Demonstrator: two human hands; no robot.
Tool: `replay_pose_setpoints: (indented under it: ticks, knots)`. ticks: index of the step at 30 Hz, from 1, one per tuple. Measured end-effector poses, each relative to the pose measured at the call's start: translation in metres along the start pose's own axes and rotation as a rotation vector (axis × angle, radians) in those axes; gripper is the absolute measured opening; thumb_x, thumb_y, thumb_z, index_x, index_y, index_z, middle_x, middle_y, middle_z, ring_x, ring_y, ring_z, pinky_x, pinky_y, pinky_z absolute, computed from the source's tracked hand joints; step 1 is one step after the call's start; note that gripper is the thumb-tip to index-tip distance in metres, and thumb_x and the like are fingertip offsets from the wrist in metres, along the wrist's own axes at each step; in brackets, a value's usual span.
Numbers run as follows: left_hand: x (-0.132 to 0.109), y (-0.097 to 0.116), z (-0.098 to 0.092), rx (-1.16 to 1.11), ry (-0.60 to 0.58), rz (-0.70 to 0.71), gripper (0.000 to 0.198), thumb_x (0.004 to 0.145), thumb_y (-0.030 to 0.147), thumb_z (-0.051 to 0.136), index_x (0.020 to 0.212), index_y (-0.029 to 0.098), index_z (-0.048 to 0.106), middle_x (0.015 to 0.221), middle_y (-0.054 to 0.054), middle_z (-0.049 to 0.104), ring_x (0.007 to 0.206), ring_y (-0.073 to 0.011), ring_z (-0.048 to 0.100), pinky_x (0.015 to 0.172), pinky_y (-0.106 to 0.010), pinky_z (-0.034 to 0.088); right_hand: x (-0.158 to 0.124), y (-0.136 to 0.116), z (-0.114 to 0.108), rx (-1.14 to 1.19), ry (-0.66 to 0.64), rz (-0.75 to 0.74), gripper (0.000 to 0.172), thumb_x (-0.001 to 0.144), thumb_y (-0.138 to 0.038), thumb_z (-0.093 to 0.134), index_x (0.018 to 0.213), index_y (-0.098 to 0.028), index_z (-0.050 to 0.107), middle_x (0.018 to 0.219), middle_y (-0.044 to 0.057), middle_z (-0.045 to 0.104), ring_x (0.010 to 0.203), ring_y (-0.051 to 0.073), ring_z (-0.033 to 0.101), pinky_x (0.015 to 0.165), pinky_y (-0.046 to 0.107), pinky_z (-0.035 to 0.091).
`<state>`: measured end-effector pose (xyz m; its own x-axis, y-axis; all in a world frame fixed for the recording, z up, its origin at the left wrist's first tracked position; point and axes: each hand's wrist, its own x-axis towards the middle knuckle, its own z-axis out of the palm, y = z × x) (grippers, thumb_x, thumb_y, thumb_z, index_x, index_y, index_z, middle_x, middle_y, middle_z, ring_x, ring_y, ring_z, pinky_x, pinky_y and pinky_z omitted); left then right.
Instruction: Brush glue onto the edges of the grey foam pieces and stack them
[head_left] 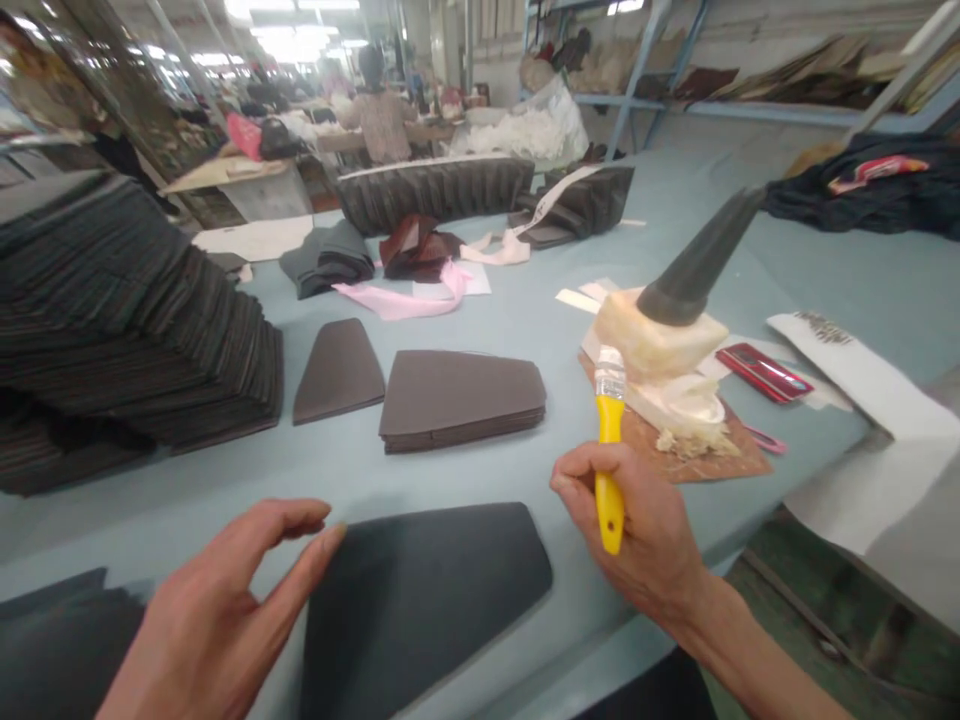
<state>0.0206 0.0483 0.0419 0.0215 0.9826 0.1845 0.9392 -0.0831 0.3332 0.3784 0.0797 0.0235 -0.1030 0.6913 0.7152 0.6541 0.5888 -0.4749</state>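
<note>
My right hand (637, 530) is closed around the yellow handle of a paintbrush (610, 440), whose pale bristles point up and away from me. Beyond the bristles stands a yellowish block-shaped container (652, 335) with a dark cone-shaped piece (701, 260) on top. My left hand (240, 590) has thumb and forefinger apart at the upper left corner of a dark flat panel (427, 600); whether the thumb touches it I cannot tell. Past that panel lie a neat stack of brown panels (461, 395) and a smaller brown piece (341, 370).
A tall stack of dark panels (135, 320) rises at the left. Dark pieces (60, 640) lie at the lower left. Pink cloth (412, 295) and bundled dark pieces (442, 190) are farther back. A red case (765, 373) lies near the right table edge. A person (379, 115) sits in the background.
</note>
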Motion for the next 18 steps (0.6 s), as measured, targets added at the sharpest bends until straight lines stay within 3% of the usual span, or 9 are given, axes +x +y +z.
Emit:
replay_pose_setpoints:
  ticks: [2,4,6,8,13,18]
  knots:
    - [0.028,0.032,-0.002,-0.051,-0.032,0.196,0.037,0.102,0.063,0.059,0.119,0.033,0.071,0.12,0.001,0.079,0.106,-0.0241,0.078,0.093,-0.034,0.064,0.013,0.0,0.002,0.099,0.007,0.051,0.007,0.107,-0.026,0.059,0.101,-0.027,0.056,0.075,-0.005,0.071,0.054,0.009,0.062,0.055,0.021,0.051]
    - [0.056,0.058,0.002,-0.076,0.027,0.352,0.038,0.106,0.059,0.054,0.123,0.03,0.07,0.125,-0.005,0.078,0.115,-0.0263,0.075,0.106,-0.041,0.061,0.029,-0.001,0.002,0.248,0.02,0.109,0.01,0.111,-0.032,0.054,0.104,-0.027,0.059,0.075,-0.005,0.07,0.054,0.009,0.058,0.053,0.021,0.048]
    - [0.081,0.076,0.01,-0.078,0.047,0.49,0.039,0.109,0.054,0.05,0.127,0.025,0.069,0.129,-0.009,0.077,0.122,-0.0278,0.073,0.111,-0.046,0.059,0.048,0.0,0.003,0.399,0.023,0.179,0.021,0.114,-0.042,0.049,0.112,-0.026,0.062,0.07,-0.005,0.068,0.052,0.01,0.054,0.051,0.022,0.044]
    - [0.102,0.089,0.02,-0.052,-0.007,0.566,0.038,0.11,0.047,0.049,0.131,0.022,0.067,0.136,-0.013,0.074,0.129,-0.0295,0.069,0.112,-0.051,0.059,0.069,0.004,0.005,0.517,0.003,0.275,0.036,0.113,-0.055,0.046,0.121,-0.025,0.064,0.063,-0.006,0.063,0.047,0.01,0.046,0.047,0.023,0.037]
    - [0.128,0.104,0.037,0.091,-0.214,0.519,0.036,0.106,0.039,0.059,0.134,0.017,0.068,0.15,-0.017,0.066,0.137,-0.0359,0.064,0.113,-0.058,0.058,0.111,0.038,0.021,0.657,0.001,0.507,0.072,0.102,-0.083,0.045,0.124,-0.018,0.068,0.055,-0.007,0.052,0.044,0.009,0.037,0.045,0.024,0.026]
    - [0.122,0.105,0.048,0.153,-0.245,0.491,0.051,0.1,0.041,0.071,0.143,0.016,0.065,0.156,-0.018,0.063,0.141,-0.0394,0.062,0.116,-0.061,0.059,0.132,0.066,0.046,0.675,-0.063,0.553,0.076,0.097,-0.088,0.046,0.103,-0.017,0.074,0.063,-0.002,0.058,0.05,0.008,0.043,0.048,0.025,0.031]
